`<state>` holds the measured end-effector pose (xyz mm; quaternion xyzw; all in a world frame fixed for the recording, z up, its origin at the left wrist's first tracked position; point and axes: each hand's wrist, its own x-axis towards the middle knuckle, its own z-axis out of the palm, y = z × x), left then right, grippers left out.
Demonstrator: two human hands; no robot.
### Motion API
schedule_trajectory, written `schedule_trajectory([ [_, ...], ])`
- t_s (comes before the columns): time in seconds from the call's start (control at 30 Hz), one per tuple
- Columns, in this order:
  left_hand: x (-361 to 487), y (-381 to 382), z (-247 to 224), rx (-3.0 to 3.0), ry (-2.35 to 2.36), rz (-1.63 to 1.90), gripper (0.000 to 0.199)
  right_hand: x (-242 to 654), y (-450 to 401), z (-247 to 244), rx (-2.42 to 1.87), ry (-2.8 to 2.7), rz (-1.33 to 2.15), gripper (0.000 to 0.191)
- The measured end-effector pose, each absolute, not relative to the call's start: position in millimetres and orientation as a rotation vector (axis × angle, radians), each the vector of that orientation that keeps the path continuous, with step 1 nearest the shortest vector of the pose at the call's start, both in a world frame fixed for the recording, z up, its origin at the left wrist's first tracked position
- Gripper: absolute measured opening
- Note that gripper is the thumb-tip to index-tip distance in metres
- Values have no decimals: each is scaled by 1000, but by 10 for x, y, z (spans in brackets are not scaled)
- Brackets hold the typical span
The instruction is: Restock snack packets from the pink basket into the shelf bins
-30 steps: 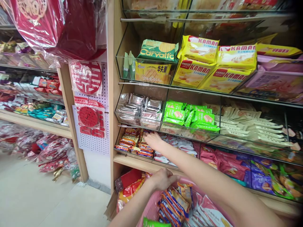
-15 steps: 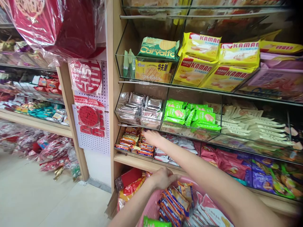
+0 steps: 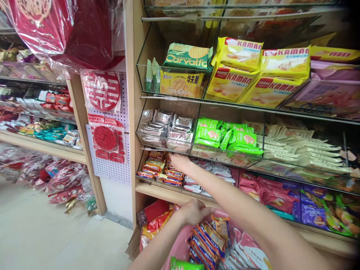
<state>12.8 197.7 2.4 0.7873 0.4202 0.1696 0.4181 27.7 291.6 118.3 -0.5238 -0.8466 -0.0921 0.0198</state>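
My left hand [image 3: 192,212] is closed over the rim of a pink basket [image 3: 180,245]. Inside the basket lie orange-and-blue wrapped snack packs [image 3: 206,243], white-and-pink packets [image 3: 247,253] and a green packet [image 3: 185,264]. My right arm crosses above the basket, and my right hand [image 3: 180,163] reaches into a low clear compartment, among orange wrapped snack packs [image 3: 153,165]. Its fingertips are hidden among those packs under the shelf above, so their grip does not show.
Above my right hand, a clear-fronted bin [image 3: 180,144] holds silver packets beside green packets [image 3: 208,133]. Yellow KAMAN packs [image 3: 233,84] fill a higher shelf. An open carton [image 3: 133,242] of bags stands low at left, near the wooden shelf post [image 3: 135,112].
Hardly anything differs. My right hand stays in the compartment with at most a slight shift, and my left hand remains on the basket rim.
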Motion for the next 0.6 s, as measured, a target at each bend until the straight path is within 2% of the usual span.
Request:
schedule_trajectory([
  [0.13,134,1973,18,1960,1052,430,64,292,2916,1158,-1631,-2605,-385,29],
  [0.3,142,1980,26,1956,1043,408,62,316,2883,1143,-1556,-2596,-473,35],
  [0.6,143,1983,8,1963,970,447,56,136,2753,1058,-1126,-2750,-408,26],
])
